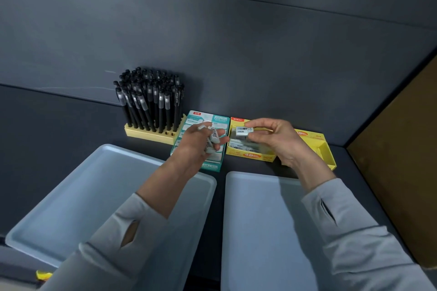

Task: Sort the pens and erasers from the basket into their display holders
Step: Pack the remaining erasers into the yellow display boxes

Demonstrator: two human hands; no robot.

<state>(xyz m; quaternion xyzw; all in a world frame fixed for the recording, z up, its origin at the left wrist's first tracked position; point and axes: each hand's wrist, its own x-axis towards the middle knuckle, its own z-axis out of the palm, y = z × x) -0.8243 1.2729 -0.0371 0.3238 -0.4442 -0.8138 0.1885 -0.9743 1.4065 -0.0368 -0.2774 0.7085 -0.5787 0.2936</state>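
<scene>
Right now your right hand [272, 139] pinches a single wrapped eraser [244, 132] between thumb and fingertips, holding it just above the open yellow eraser box [250, 152], where more erasers lie in rows. Your left hand [196, 146] is closed around a small clutch of erasers [212, 140] and hangs over the teal eraser box [208, 165], which sits touching the yellow one on its left. Left of the teal box, black pens [149, 101] stand upright and tightly packed in a pale yellow pen holder [151, 136]. Nearer to you lie two pale blue trays [71, 196], side by side on the dark counter [47, 125].
</scene>
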